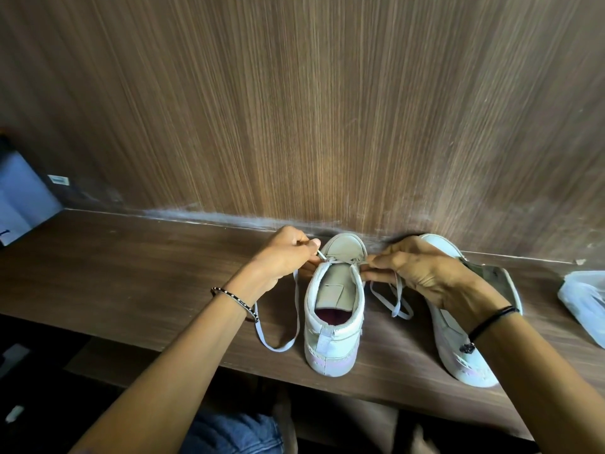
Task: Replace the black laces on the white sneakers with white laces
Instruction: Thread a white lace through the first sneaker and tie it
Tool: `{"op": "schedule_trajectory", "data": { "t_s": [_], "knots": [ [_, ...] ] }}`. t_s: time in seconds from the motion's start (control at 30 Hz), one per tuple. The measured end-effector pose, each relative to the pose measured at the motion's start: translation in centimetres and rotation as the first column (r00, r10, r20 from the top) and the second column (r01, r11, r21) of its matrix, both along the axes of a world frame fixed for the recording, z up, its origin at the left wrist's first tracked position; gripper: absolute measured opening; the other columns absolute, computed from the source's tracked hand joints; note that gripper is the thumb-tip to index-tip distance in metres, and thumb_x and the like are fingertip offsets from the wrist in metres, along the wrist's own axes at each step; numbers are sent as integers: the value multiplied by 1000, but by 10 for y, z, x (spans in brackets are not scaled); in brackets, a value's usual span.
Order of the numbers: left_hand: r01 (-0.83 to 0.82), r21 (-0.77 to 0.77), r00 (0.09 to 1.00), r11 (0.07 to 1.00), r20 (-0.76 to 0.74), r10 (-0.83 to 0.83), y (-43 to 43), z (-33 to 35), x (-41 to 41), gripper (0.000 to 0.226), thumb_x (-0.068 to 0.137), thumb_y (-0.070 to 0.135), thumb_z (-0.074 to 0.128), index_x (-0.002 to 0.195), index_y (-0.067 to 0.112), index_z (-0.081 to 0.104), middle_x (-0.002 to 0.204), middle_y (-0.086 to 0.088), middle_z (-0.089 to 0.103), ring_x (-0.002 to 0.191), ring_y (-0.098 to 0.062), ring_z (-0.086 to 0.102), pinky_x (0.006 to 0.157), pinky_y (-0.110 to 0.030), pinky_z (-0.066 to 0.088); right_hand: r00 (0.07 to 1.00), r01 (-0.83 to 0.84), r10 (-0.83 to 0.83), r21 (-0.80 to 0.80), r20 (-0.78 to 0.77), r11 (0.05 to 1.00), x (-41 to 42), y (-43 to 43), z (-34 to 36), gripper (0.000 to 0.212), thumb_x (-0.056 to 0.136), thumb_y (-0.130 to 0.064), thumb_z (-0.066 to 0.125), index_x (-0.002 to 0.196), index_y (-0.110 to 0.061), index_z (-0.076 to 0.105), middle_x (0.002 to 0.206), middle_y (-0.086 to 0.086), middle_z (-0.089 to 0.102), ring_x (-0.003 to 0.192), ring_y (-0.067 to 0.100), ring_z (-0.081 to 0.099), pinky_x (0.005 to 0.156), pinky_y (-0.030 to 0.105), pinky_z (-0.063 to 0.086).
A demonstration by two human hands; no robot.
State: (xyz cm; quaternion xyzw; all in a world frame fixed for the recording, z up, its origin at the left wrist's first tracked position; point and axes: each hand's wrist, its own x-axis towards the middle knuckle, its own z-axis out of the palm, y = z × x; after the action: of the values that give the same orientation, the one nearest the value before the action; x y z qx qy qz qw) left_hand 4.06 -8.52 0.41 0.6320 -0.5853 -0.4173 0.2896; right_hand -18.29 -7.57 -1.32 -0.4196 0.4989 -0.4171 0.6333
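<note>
Both forearms reach fwd over the bench (131, 273) edge, wrists level, hands on either side of the middle sneaker's (334, 316) front end. L hand (284, 253) is curled, thumb + forefinger pinching the tip of the white lace (296, 309) just left of the lowest eyelets. R hand (422, 273) is also curled, thumb + fingers pinching the lace's other run at the sneaker's right edge. Lace crosses once over the tongue near the toe. The slack loops down onto the bench on both sides, and the left loop passes under my L wrist.

Middle sneaker stands upright, heel toward me, toe close to the wood wall (294, 109). 2nd sneaker (458, 352) sits just right of it, heel toward me too.

Hard to see: R hand + forearm cover most of the 2nd sneaker, so only toe, heel and a flap of tongue show. Can't tell if it's upright or leaning. Eyelets under my fingertips are hidden. Plastic bag (586, 299) is cut off at the right edge, contents n/a. Pale blue-white thing (19, 204) at far left is cut off, can't ID.

Count: 2 hands, 2 sneakers, 1 white lace w/ 2 loose runs, 1 bag, 1 beaded bracelet (232, 298) on L wrist, 1 black band (491, 319) on R wrist.
</note>
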Motion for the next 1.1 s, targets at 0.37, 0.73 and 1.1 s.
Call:
{"op": "schedule_trajectory", "data": {
  "t_s": [0.37, 0.73, 1.1],
  "knots": [
    [75, 16, 997, 997, 12, -75, 0, 7, 3, 21, 100, 23, 63, 100, 2, 68, 94, -5, 76, 69, 6, 70, 57, -6, 46, 938, -111, 60, -131, -340, 985, 11, 10, 15, 27, 96, -22, 70, 89, 3, 72, 81, 13, 75, 70, 17, 70, 69, 25, 58],
    [401, -124, 905, 907, -100, -414, 18, 32, -23, 31, 93, 3, 60, 116, 22, 67, 109, 5, 71, 100, 4, 64, 78, -7, 47, 931, -120, -41, -411, -363, 904, 17, 12, 30, 48, 97, -51, 62, 72, -10, 65, 66, 6, 49, 62, 22, 38, 54, 31, 30],
    [267, -154, 954, 951, -96, -283, 9, 23, -12, 24, 102, 39, 57, 85, 29, 71, 116, -4, 73, 112, -13, 66, 106, -39, 48, 936, 110, -243, -444, -255, 889, 0, 12, 39, 45, 106, -43, 49, 72, -14, 50, 59, -7, 43, 54, 8, 36, 48, 18, 31]
  ]
}}
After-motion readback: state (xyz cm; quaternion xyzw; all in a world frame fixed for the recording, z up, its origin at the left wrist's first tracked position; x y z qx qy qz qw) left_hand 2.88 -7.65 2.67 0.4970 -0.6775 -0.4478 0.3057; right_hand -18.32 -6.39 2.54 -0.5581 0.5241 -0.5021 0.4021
